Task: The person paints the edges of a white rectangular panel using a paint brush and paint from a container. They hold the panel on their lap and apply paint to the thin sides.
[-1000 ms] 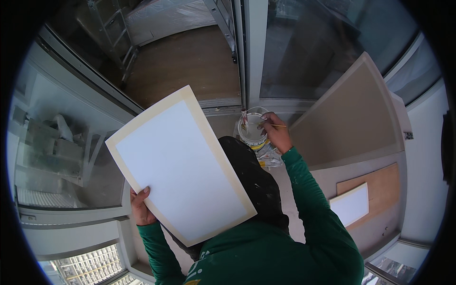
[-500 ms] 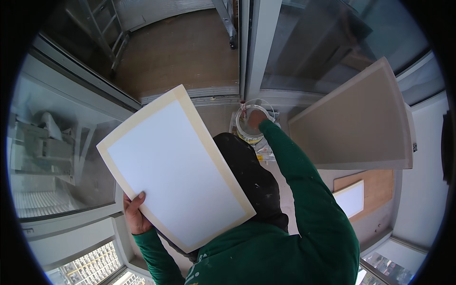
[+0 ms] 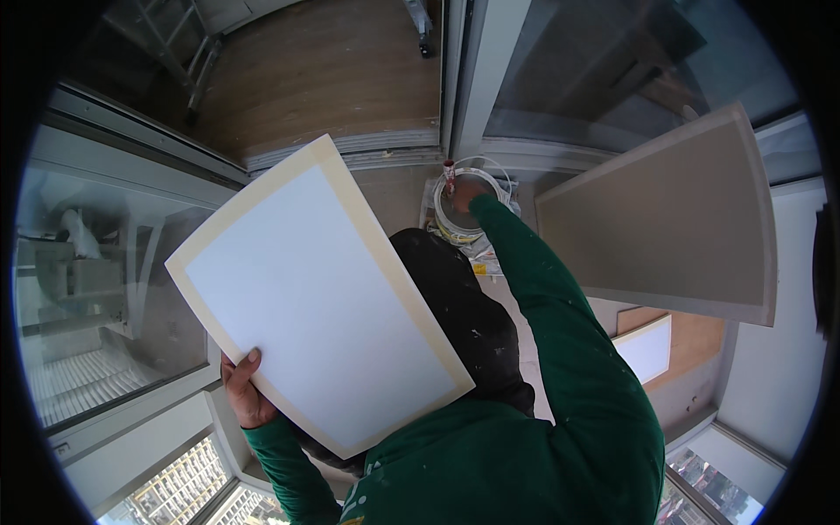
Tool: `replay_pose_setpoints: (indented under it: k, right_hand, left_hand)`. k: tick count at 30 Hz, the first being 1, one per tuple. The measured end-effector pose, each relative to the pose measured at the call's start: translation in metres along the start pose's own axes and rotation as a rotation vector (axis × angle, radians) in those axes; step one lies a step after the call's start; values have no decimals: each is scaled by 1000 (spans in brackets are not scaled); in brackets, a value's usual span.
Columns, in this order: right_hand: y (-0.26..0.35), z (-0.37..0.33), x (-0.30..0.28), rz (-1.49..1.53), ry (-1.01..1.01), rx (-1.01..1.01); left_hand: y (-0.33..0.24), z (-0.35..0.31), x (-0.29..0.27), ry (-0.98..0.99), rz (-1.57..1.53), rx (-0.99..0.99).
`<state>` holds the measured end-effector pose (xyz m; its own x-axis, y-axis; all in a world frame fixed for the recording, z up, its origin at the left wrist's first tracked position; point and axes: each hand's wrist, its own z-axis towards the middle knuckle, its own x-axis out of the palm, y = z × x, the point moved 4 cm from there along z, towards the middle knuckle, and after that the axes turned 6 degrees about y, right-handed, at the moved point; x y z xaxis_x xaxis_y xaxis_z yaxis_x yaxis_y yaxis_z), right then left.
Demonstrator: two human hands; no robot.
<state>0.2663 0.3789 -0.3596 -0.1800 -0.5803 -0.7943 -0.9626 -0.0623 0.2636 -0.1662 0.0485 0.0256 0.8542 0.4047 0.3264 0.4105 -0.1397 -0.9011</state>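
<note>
My left hand [image 3: 244,391] grips the lower left edge of a large white board [image 3: 315,289] with a cream border, thumb on its face and fingers behind. The board is tilted, its lower edge against my green sweater and its right side over my dark trouser leg. My right hand [image 3: 468,194] reaches down into a white bucket [image 3: 451,230] on the floor ahead. A red handle [image 3: 450,178] stands up at the bucket's left side, close to that hand. The right fingers are too small and shaded to tell whether they hold anything.
A large grey-brown panel [image 3: 665,227] stands at the right. Behind it, a smaller white board [image 3: 647,350] lies on a brown sheet [image 3: 700,350]. Plastic wrapping [image 3: 479,252] lies around the bucket. Glass doors flank the left and far right; a ladder [image 3: 203,74] stands beyond the doorway.
Inside the bucket, my right hand has shifted left, closer to the red handle. The board in my left hand has moved slightly left. The view has also tilted a little.
</note>
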Motion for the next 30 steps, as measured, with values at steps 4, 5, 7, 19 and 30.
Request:
replay_pose_setpoints:
  k: [4, 5, 7, 19, 30]
  right_hand:
    - [12, -14, -6, 23, -60, 9]
    - [-1, -15, -3, 7, -80, 33]
    - [-16, -19, -2, 73, -67, 43]
    - [-44, 16, 29, -42, -116, -72]
    - [14, -64, -65, -124, 23, -43]
  left_hand:
    - [-2, 1, -3, 32, -7, 1]
    - [-2, 4, 1, 48, -14, -3]
    - [-1, 7, 5, 58, -19, -7]
    - [-3, 6, 10, 99, -21, -9]
    - [-3, 2, 2, 112, 22, 12]
